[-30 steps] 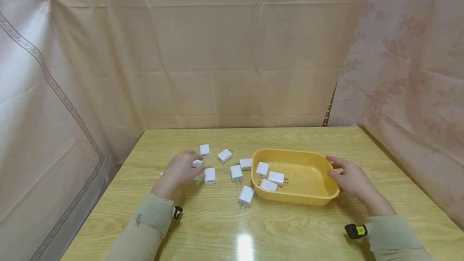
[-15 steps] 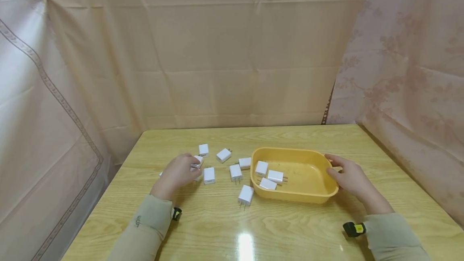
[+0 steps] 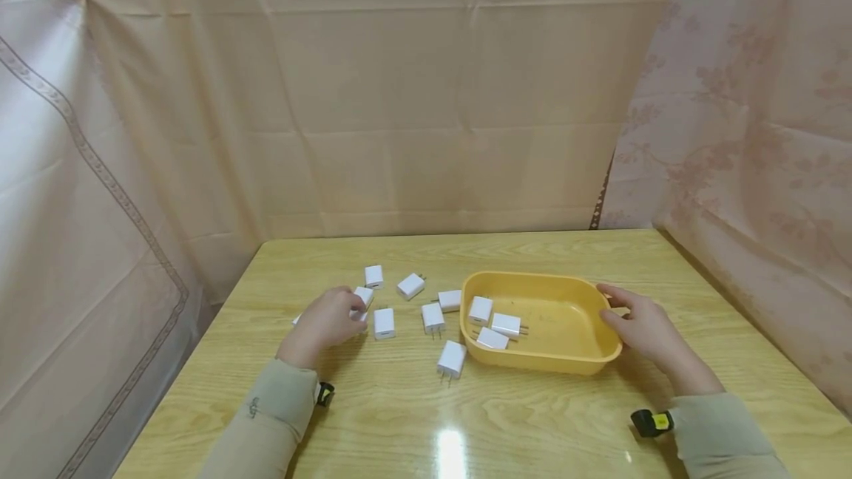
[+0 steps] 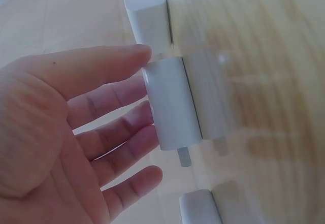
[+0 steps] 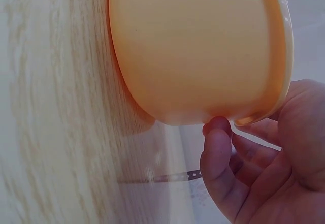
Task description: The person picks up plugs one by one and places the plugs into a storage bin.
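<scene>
In the head view my left hand [image 3: 324,325] is at the left group of white USB charger plugs, thumb and fingers about one charger plug [image 3: 358,315]. The left wrist view has this charger plug [image 4: 173,104] lying on the table, thumb tip at its upper corner and fingers partly hidden behind it. A second charger plug [image 3: 363,295] lies just behind, another [image 3: 384,323] to the right. My right hand [image 3: 648,327] grips the right end of a yellow plastic basin [image 3: 542,362]. In the right wrist view fingers touch the basin's outer wall [image 5: 193,56] near its rim.
Three charger plugs [image 3: 506,325] lie inside the basin at its left end. Several more, such as one charger plug [image 3: 452,358], are scattered on the wooden table [image 3: 373,412] left of it. Cloth curtains [image 3: 426,109] hang behind and at both sides.
The left hand's thumb and fingers have come down slightly around the nearer charger plug, leaving the one behind more visible. The right hand and basin stay in place.
</scene>
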Motion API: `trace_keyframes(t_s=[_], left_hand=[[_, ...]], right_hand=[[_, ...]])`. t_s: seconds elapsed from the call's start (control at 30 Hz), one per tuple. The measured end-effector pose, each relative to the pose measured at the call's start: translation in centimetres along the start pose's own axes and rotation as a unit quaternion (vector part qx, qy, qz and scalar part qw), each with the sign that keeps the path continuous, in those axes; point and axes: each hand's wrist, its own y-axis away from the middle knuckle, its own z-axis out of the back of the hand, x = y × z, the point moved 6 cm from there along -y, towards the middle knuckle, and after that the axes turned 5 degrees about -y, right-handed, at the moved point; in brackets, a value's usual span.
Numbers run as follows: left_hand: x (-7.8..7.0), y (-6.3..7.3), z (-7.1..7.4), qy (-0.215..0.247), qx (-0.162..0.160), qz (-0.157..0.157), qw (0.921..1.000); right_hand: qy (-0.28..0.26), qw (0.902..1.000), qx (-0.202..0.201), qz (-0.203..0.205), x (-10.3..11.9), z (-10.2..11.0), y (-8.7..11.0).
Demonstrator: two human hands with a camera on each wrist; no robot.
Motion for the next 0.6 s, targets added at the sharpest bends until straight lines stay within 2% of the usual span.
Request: trace_keyframes(t_s=[0.6], left_hand=[[0.04,0.41,-0.03,-0.010,0.008,0.005,0.9999]], right_hand=[[0.008,1.0000,-0.001,0.004,-0.07,0.01,0.00]])
